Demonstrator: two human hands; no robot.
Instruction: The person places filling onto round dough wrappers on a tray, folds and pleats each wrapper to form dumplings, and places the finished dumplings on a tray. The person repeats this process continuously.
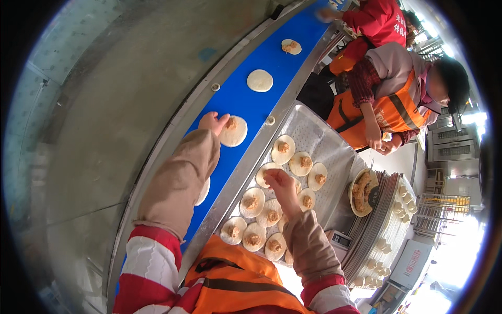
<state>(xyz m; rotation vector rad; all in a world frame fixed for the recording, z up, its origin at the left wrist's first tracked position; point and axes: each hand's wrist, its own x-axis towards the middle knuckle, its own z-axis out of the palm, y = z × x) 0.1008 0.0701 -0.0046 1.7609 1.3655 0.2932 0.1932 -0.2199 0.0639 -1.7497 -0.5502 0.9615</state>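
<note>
On the blue conveyor belt (239, 100), my left hand (212, 123) touches the left edge of a dough round (234, 135) with a dab of filling. Whether its fingers grip the dough is hidden. My right hand (283, 189) is over a perforated metal tray (302, 127), thumb and forefinger drawn together at a dough round (262, 177). I cannot tell if they pinch anything. Several flat dough rounds lie on the tray, among them one topped with filling (283, 149). My right hand and sleeve partly cover some.
Farther up the belt lie a plain dough round (259, 81) and a topped one (291, 47). A bowl of filling (362, 192) stands right, by stacked trays (376, 223) and a small device (338, 239). A co-worker in an orange apron (388, 110) stands beyond the tray, another person (372, 23) behind.
</note>
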